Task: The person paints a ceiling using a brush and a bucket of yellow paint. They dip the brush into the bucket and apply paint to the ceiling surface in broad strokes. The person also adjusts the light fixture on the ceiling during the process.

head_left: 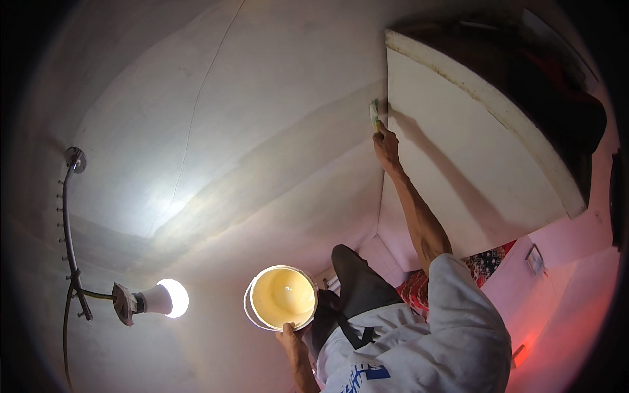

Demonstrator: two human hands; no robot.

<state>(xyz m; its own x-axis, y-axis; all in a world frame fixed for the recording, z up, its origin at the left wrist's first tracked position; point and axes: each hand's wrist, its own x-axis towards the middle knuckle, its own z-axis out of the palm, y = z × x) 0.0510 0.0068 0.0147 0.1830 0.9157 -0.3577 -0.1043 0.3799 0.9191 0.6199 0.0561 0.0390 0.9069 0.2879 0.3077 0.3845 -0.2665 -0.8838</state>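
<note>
My right hand (386, 145) is raised at the end of an outstretched arm, its fingers closed round the handle of a paintbrush (374, 110). The brush head points up and lies at or very near the wall (308, 150), close to where it meets a large pale panel (452, 131). I cannot tell whether its bristles touch. Lower down, my left hand (290, 335) grips the near rim of a white bucket (313, 306) with a wire-like handle hanging at its left. Yellowish cream paint (285, 296) shows inside it.
At the left, a lit bulb (173, 298) hangs in a holder beside a metal rail with hooks (66, 223). A thin crack (196, 105) runs along the wall. Dark items (557, 85) lie above the panel's thick edge. Red patterned cloth (414, 291) shows below.
</note>
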